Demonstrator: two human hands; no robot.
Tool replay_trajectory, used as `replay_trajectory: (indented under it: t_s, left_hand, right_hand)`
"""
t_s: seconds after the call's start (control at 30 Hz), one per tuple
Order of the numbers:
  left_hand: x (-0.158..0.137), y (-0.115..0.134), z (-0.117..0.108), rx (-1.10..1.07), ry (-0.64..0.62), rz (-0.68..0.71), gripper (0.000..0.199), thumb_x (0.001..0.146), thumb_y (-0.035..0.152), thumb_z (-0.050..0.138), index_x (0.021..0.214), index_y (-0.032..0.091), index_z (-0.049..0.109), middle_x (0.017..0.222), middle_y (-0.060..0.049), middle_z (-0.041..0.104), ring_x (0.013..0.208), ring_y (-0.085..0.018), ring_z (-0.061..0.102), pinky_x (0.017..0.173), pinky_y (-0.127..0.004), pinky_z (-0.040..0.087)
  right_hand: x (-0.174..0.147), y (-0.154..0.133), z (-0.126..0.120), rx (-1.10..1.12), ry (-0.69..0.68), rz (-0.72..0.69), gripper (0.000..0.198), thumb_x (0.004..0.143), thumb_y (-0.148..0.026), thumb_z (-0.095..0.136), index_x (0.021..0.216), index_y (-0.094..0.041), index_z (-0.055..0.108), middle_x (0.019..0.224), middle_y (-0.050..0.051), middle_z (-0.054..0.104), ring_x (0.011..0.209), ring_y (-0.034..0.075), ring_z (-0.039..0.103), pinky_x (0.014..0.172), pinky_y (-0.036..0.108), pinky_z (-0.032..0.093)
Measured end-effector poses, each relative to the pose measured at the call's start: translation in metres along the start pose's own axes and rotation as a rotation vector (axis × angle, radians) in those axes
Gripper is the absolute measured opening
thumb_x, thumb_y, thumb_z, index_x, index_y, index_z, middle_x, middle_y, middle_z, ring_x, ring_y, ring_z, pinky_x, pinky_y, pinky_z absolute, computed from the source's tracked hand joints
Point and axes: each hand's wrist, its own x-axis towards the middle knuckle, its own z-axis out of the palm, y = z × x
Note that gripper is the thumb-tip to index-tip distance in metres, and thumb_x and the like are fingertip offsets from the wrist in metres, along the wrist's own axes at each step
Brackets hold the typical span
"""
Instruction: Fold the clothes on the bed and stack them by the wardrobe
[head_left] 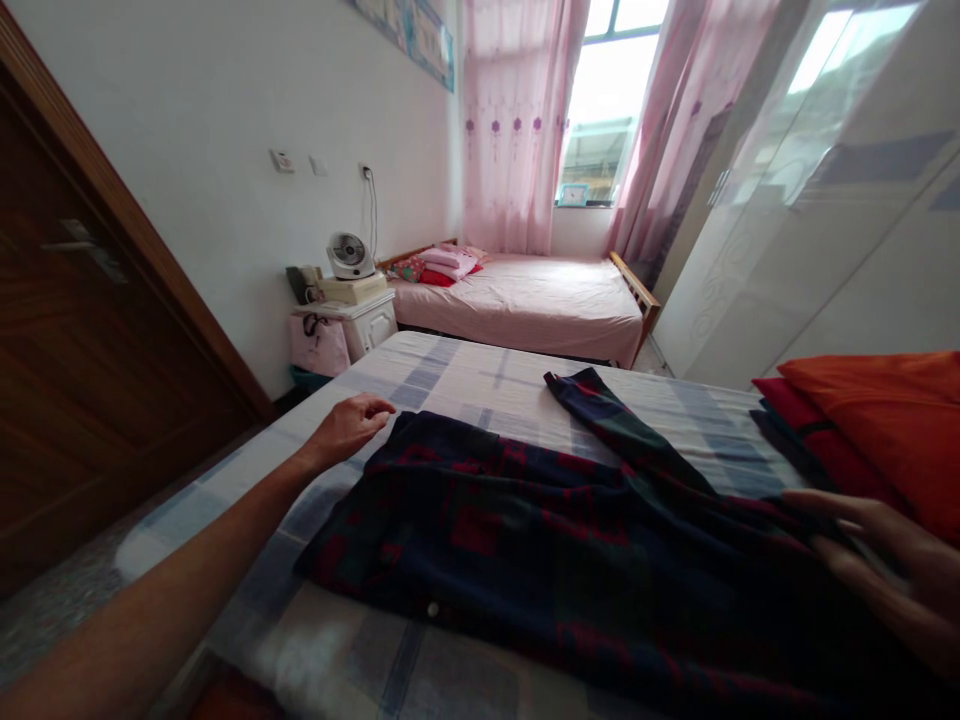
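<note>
A dark plaid shirt (517, 520) in navy, green and red lies spread across the bed, one sleeve (630, 425) stretched toward the far side. A small pale button shows near its front edge. At the shirt's upper left corner is my left hand (351, 428), its fingers curled and the tips pinched against the cloth's edge. My right hand (885, 565), slightly blurred, is at the other end of the shirt, with thumb and fingers around the dark fabric. Part of that hand runs out of the frame.
Folded orange and red clothes (877, 420) are stacked at right on the checked bed sheet (457, 375). Beyond stands a second bed (555, 300) with pink bedding. A fan (350, 256) sits on a white cabinet (375, 322). A wooden door (90, 330) is at left, a glossy wardrobe (810, 240) at right.
</note>
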Motion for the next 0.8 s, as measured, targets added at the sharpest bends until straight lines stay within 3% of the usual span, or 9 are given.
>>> replay_trajectory:
  t_s: [0.03, 0.13, 0.23, 0.33, 0.43, 0.6, 0.8]
  left_hand:
    - [0.009, 0.001, 0.004, -0.006, -0.018, -0.027, 0.031, 0.068, 0.036, 0.054, 0.086, 0.016, 0.069, 0.083, -0.006, 0.068, 0.081, -0.021, 0.063, 0.070, -0.028, 0.049]
    - [0.028, 0.005, 0.021, -0.022, -0.083, -0.082, 0.026, 0.064, 0.032, 0.054, 0.079, 0.016, 0.069, 0.063, -0.002, 0.065, 0.062, -0.018, 0.061, 0.055, -0.025, 0.046]
    - [0.036, 0.008, 0.032, -0.011, -0.112, -0.120, 0.016, 0.061, 0.029, 0.057, 0.065, 0.017, 0.067, 0.056, 0.000, 0.061, 0.055, -0.015, 0.055, 0.048, -0.022, 0.039]
    - [0.039, 0.009, 0.033, -0.014, -0.152, -0.173, 0.015, 0.060, 0.031, 0.059, 0.055, 0.017, 0.061, 0.049, 0.002, 0.054, 0.049, -0.013, 0.049, 0.042, -0.021, 0.032]
    - [0.039, 0.006, 0.031, -0.060, -0.229, -0.240, 0.024, 0.063, 0.039, 0.059, 0.055, 0.017, 0.057, 0.045, 0.003, 0.049, 0.043, -0.011, 0.044, 0.039, -0.021, 0.029]
    - [0.036, 0.000, 0.033, -0.118, -0.273, -0.298, 0.032, 0.066, 0.048, 0.055, 0.058, 0.018, 0.055, 0.048, 0.002, 0.052, 0.042, -0.012, 0.046, 0.040, -0.023, 0.035]
    - [0.034, -0.009, 0.036, 0.035, -0.147, -0.259, 0.031, 0.062, 0.046, 0.062, 0.073, 0.017, 0.057, 0.060, 0.001, 0.060, 0.055, -0.016, 0.057, 0.047, -0.022, 0.040]
  right_hand:
    - [-0.001, -0.022, 0.006, 0.005, -0.022, -0.087, 0.037, 0.067, -0.053, 0.053, 0.104, -0.050, 0.056, 0.109, -0.001, 0.066, 0.099, 0.031, 0.062, 0.084, 0.046, 0.050]
    - [-0.009, -0.085, 0.037, 0.106, -0.136, -0.381, 0.035, 0.080, -0.045, 0.046, 0.114, -0.046, 0.051, 0.124, -0.002, 0.059, 0.113, 0.028, 0.056, 0.097, 0.045, 0.045]
    - [-0.021, -0.119, 0.080, 0.117, -0.197, -0.600, 0.040, 0.083, -0.037, 0.046, 0.123, -0.039, 0.048, 0.133, 0.000, 0.052, 0.122, 0.026, 0.049, 0.099, 0.046, 0.044]
    - [-0.032, -0.121, 0.116, 0.009, -0.211, -0.735, 0.040, 0.085, -0.032, 0.050, 0.124, -0.033, 0.050, 0.132, 0.003, 0.054, 0.121, 0.026, 0.049, 0.096, 0.046, 0.045]
    - [-0.039, -0.114, 0.132, -0.121, -0.156, -0.801, 0.037, 0.085, -0.025, 0.052, 0.122, -0.027, 0.054, 0.131, 0.004, 0.055, 0.120, 0.025, 0.049, 0.095, 0.045, 0.043]
    - [-0.041, -0.112, 0.131, -0.180, -0.115, -0.827, 0.037, 0.085, -0.025, 0.054, 0.122, -0.024, 0.054, 0.132, 0.004, 0.054, 0.120, 0.023, 0.048, 0.096, 0.040, 0.041]
    - [-0.040, -0.112, 0.132, -0.184, -0.112, -0.819, 0.037, 0.085, -0.024, 0.054, 0.122, -0.025, 0.054, 0.132, 0.002, 0.054, 0.121, 0.022, 0.047, 0.098, 0.040, 0.039]
